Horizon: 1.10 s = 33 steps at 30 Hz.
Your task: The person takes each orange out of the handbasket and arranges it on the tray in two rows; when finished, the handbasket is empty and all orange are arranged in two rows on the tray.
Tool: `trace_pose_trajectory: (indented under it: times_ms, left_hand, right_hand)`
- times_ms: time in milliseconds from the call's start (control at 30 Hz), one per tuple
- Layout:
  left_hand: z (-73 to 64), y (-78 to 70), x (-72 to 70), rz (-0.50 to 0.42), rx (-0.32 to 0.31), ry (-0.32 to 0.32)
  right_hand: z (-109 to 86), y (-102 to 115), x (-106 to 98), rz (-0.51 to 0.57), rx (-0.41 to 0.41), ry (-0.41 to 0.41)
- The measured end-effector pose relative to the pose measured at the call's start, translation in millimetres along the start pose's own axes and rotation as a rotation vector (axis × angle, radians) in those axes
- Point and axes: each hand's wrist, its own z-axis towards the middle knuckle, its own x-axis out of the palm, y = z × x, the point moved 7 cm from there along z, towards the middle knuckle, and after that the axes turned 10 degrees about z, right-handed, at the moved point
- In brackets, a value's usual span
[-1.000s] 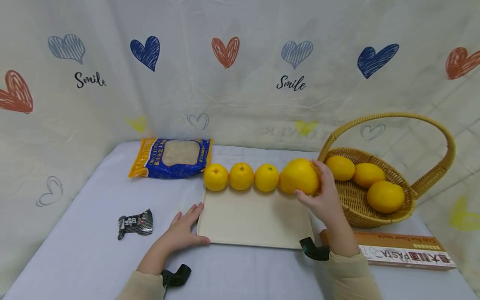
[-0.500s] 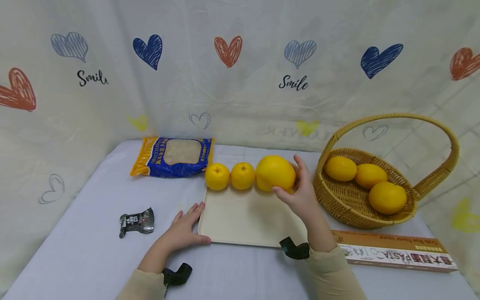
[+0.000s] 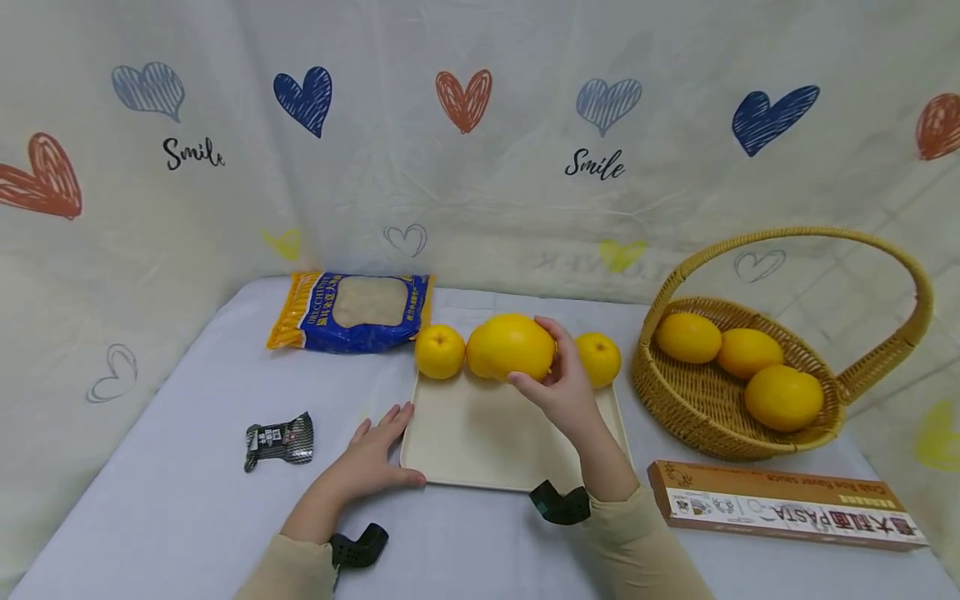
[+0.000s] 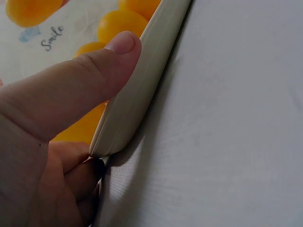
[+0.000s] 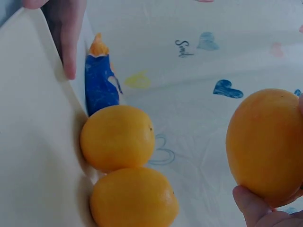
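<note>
The right hand (image 3: 564,387) pinches a yellow fruit (image 3: 513,347) above the tray (image 3: 480,429), the left hand (image 3: 371,461) spread at its edge; a slipping grip could drop it and scatter the fruit row (image 3: 440,352).

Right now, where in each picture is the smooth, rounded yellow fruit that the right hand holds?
Head: the smooth, rounded yellow fruit is near the centre, in the right hand.
Left wrist: the fruit is at the top left, cut off by the top edge.
Right wrist: the fruit is against the right edge.
Shared landmark: the cream, rectangular tray, visible in all three.
</note>
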Motion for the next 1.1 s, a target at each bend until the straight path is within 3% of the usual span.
trace_pose_trajectory:
  times_ms: [233,400,567,767,1000,1100]
  left_hand:
    - [-2.7,-1.7,-3.0,-0.005,0.013,-0.018]
    - [-4.0,-0.1,-4.9,-0.029,-0.013,-0.026]
    - [-5.5,2.1,-5.2,-0.031,-0.044,-0.015]
    - [-6.0,-1.5,-9.6,0.005,-0.010,-0.039]
    - [-5.3,0.8,-8.7,0.018,-0.006,-0.045]
    - [-5.0,2.8,-7.2,0.023,-0.005,-0.046]
  right_hand:
    - [5.3,-11,16,-0.022,0.051,0.000]
    - [6.2,-19,25,-0.013,0.061,-0.013]
    - [6.3,-31,34,-0.016,0.061,0.025]
    - [4.5,-44,48,-0.074,0.110,0.081]
    - [4.6,-58,55,-0.047,0.155,0.061]
    - [4.1,-59,56,-0.130,0.125,0.058]
